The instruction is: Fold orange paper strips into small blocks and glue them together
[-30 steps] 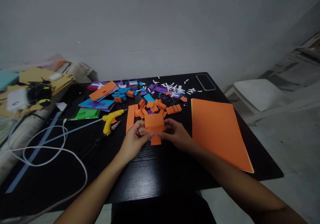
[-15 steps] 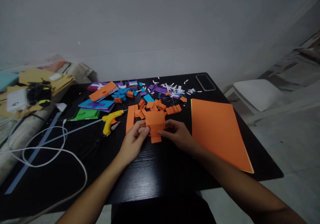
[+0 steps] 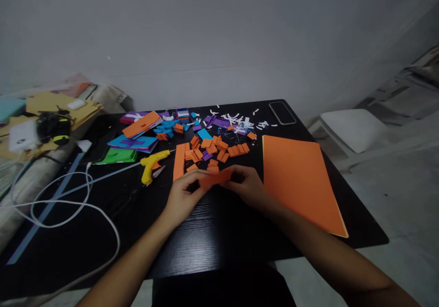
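An orange paper piece (image 3: pixel 215 178), blurred and seen nearly edge-on, is held between both hands above the black table (image 3: pixel 219 234). My left hand (image 3: pixel 183 195) pinches its left end, and my right hand (image 3: pixel 248 185) pinches the right end. Just beyond the fingers lie several small folded orange pieces (image 3: pixel 211 148). To their left is a long orange strip (image 3: pixel 179 160). A large orange sheet (image 3: pixel 302 179) rests on a yellow one, right of my right hand.
A yellow glue gun (image 3: pixel 149 166) lies left of the hands, near dark scissors (image 3: pixel 128 201). Folded colored papers (image 3: pixel 132 143), white scraps (image 3: pixel 236 120) and a phone (image 3: pixel 281 113) lie farther back. A white cable (image 3: pixel 113 234) loops at left. A white stool (image 3: pixel 353 128) stands at right.
The orange piece, before upright with its broad face and lower tab showing, is now tilted nearly edge-on. The fingers of both hands have shifted slightly around it.
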`<state>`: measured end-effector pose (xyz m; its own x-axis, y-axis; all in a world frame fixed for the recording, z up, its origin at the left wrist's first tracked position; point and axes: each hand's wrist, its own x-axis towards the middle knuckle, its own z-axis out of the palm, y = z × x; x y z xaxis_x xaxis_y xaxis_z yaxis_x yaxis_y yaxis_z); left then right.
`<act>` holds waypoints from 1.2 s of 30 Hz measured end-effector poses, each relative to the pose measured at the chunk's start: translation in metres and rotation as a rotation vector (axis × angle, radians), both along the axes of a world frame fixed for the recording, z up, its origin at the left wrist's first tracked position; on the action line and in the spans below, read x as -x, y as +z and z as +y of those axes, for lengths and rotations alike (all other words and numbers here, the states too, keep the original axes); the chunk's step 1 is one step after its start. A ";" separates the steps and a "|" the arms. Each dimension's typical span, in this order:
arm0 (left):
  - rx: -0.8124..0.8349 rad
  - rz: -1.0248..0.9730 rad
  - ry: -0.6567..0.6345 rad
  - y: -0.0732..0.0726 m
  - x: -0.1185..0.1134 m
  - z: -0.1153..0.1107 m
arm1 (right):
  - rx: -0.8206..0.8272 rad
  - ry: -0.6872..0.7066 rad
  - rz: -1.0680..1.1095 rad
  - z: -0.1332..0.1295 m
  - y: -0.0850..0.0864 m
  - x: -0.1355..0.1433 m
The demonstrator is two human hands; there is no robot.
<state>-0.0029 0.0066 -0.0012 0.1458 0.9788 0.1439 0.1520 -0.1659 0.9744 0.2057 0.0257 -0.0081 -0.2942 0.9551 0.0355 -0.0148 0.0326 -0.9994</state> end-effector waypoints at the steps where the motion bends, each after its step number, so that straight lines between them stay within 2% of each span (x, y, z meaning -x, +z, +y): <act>1: -0.057 0.034 0.016 -0.001 0.002 0.000 | -0.075 -0.004 -0.015 -0.001 0.000 0.000; 4: -0.174 0.101 0.084 -0.003 0.006 0.001 | -0.186 -0.049 -0.006 -0.003 0.000 0.003; 6: -0.224 0.128 0.119 -0.004 0.007 0.001 | -0.096 -0.106 0.043 -0.002 -0.001 0.005; 8: -0.267 0.152 0.139 -0.004 0.007 0.001 | 0.082 -0.123 0.115 -0.001 -0.001 0.006; 11: -0.328 0.189 0.145 -0.004 0.007 0.000 | 0.324 -0.002 0.181 0.001 -0.001 0.007; 13: -0.361 0.212 0.119 -0.004 0.007 -0.001 | 0.361 0.086 0.154 0.002 0.000 0.006; 15: -0.358 0.226 0.090 -0.004 0.008 -0.002 | 0.320 0.112 0.102 0.001 0.001 0.006; 17: -0.290 0.201 0.107 -0.003 0.007 -0.002 | 0.273 0.088 0.065 0.001 0.002 0.005; 20: -0.067 0.078 0.149 -0.002 0.005 0.000 | 0.235 0.059 0.023 0.001 0.001 0.005; 24: 0.176 -0.036 0.059 -0.002 0.000 0.002 | 0.216 0.062 0.020 0.001 -0.002 0.005; 31: 0.270 -0.086 0.019 0.000 0.000 0.003 | 0.253 0.107 0.099 0.000 0.001 0.005; 36: 0.298 -0.150 0.017 -0.001 -0.001 0.003 | 0.379 0.147 0.294 0.000 0.000 0.007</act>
<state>-0.0015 0.0094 -0.0027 0.1275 0.9832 -0.1303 0.0036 0.1309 0.9914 0.1983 0.0256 -0.0080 -0.4567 0.8658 -0.2044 -0.2745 -0.3557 -0.8934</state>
